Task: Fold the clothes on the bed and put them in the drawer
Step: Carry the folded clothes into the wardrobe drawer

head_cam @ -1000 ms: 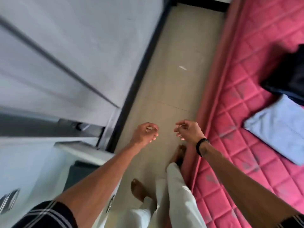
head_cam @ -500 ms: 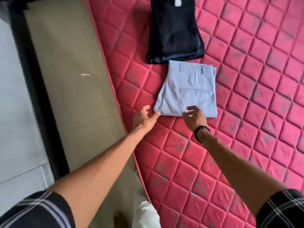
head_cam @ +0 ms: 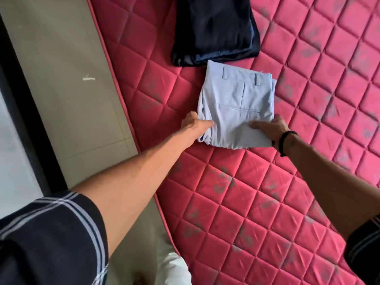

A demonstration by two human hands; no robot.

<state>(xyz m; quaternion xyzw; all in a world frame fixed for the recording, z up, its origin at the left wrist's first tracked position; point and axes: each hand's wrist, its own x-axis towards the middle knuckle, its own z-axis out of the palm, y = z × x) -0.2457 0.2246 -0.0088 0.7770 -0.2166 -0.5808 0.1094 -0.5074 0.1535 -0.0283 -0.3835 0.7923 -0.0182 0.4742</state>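
Floor (head_cam: 61,79) borders the mattress (head_cam: 246,202) on the left. Near that edge, left hand (head_cam: 195,125) and right hand (head_cam: 271,128) grip the folded light blue trousers (head_cam: 234,108) from opposite sides; dark folded clothes (head_cam: 213,29) lie just beyond.

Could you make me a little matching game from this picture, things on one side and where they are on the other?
Things:
1. light blue folded trousers
2. dark folded garment
3. left hand
4. black wristband

Places:
A. on the right wrist
B. at the near left corner of the light blue trousers
C. farthest up the red mattress
D. between the two hands

Pairs: 1-D, 2-C, 3-B, 4-A
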